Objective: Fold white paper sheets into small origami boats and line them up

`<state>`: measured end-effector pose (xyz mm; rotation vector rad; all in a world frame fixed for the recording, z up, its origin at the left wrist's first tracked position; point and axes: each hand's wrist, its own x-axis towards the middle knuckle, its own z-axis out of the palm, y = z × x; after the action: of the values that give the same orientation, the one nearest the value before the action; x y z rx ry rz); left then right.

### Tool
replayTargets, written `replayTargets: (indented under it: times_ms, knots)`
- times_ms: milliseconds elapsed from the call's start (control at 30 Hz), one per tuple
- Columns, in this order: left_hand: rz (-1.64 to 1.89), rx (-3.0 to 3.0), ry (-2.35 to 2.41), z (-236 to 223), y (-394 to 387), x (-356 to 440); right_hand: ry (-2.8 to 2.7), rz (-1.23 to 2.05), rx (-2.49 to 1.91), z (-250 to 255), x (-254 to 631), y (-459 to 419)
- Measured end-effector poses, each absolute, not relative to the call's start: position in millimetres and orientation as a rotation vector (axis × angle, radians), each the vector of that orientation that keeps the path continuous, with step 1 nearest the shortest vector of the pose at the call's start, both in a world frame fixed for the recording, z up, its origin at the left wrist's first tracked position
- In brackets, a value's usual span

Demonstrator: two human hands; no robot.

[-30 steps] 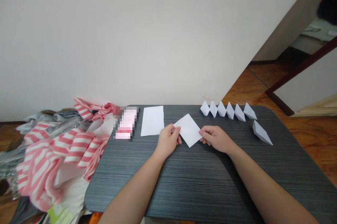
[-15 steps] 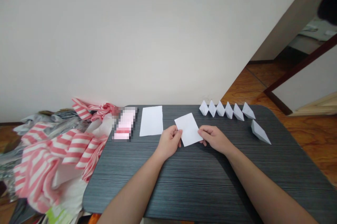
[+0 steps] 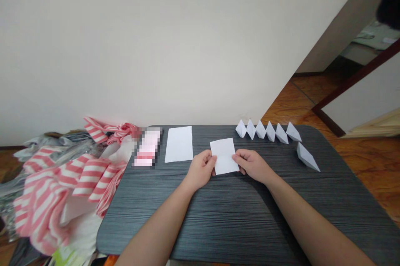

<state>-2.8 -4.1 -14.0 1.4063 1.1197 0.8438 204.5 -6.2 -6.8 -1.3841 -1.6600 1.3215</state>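
A small white sheet of paper [image 3: 224, 156], nearly square and with a faint crease across it, is between my two hands over the dark table. My left hand [image 3: 201, 168] pinches its left edge, thumb on top. At the right edge, my right hand [image 3: 251, 165] grips it the same way, with the fingers partly hidden underneath. A larger white sheet [image 3: 179, 144] lies flat to the left of my left hand. Beyond my right hand stand several folded paper shapes [image 3: 260, 129] in a row, and one more folded paper boat [image 3: 308, 157] sits nearer to me.
The dark table [image 3: 150, 212] has rounded corners and touches the wall [image 3: 187, 49] at the back. A blurred pink-and-white item [image 3: 147, 147] lies at its left end. Red-striped cloth [image 3: 46, 203] is heaped beside the table, and wooden floor [image 3: 287, 95] shows at the right.
The held paper has turned from a slant to nearly straight, its upper edge moving slightly right. Both hands keep their pinch; the view has shifted a little.
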Motion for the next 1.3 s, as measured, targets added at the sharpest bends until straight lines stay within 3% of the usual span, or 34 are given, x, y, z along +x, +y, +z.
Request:
replayTargets:
  times_ms: [500, 1300]
  knots:
    - [0.891, 1.23, 0.985, -6, 0, -2, -1.543, 1.428, -1.152, -6, 201, -7]
    - [0.898, 1.201, 1.005, -6, 1, -1, -1.662, 1.27, -1.15, -10, 205, -6]
